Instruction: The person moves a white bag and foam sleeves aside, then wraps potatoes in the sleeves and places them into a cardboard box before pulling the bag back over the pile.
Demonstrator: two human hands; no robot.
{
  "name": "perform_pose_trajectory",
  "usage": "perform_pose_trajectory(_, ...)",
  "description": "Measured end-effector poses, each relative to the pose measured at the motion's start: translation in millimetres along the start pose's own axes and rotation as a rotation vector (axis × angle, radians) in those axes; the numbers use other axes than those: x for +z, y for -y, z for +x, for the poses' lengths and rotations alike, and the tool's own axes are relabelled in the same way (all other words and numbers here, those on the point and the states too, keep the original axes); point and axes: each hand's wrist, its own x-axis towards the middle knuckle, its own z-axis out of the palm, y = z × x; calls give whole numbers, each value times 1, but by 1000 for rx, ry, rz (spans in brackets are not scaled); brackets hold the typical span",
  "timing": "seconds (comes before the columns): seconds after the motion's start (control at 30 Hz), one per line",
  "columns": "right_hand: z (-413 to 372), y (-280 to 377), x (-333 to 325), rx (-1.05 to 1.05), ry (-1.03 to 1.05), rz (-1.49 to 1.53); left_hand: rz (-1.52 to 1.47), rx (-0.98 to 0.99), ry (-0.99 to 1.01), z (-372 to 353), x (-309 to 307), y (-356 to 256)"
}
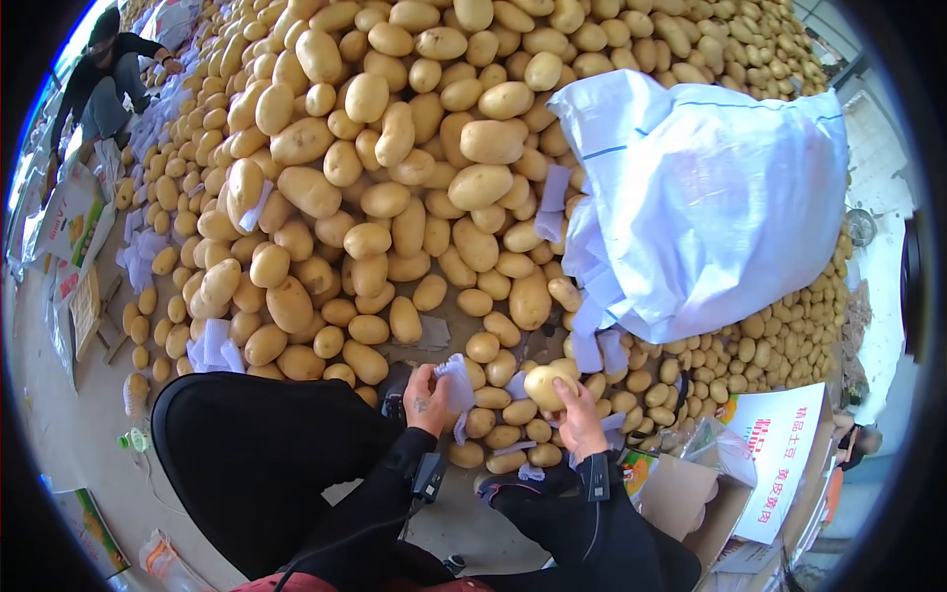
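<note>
My left hand (425, 399) is closed on a white foam sleeve (457, 382), which sticks out to the right of its fingers. Held in my right hand (580, 418) is a pale yellow potato (548, 387), thumb over its right side. The two hands are apart, above smaller potatoes (482, 422) and a few loose sleeves on the floor between my feet. A large heap of potatoes (395, 207) rises in front of me.
A big white sack (705, 212) with foam sleeves spilling out lies on the heap at right. An open cardboard box (691, 498) stands beside my right knee. Another person (104, 84) sits at the upper left near a printed carton (74, 227).
</note>
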Motion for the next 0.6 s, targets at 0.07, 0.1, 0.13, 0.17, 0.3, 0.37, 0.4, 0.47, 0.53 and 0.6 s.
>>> perform_pose_trajectory(0.07,-29,-1,0,33,-29,53,50,125,-12,-12,-2,-13)
perform_pose_trajectory(0.1,-40,-5,-2,18,-30,58,38,143,67,-19,-4,-19)
perform_pose_trajectory(0.13,-51,-9,-4,32,-31,120,27,162,147,-26,-4,-24)
perform_pose_trajectory(0.17,-59,-13,-6,45,-31,183,144,153,216,-29,-8,-26)
perform_pose_trajectory(0.3,-75,-37,-1,-36,-55,361,28,70,234,-49,-3,-29)
perform_pose_trajectory(0.37,-91,-35,9,59,36,472,-203,224,252,-61,3,-30)
perform_pose_trajectory(0.4,-98,-35,15,160,128,579,-203,228,254,-67,2,-30)
perform_pose_trajectory(0.47,-113,-40,32,282,235,643,-633,-301,541,-93,-7,-66)
perform_pose_trajectory(0.53,-135,-42,48,352,220,802,-621,-299,512,-108,1,-63)
perform_pose_trajectory(0.6,-141,-53,49,324,216,789,-255,-203,365,-124,0,-56)
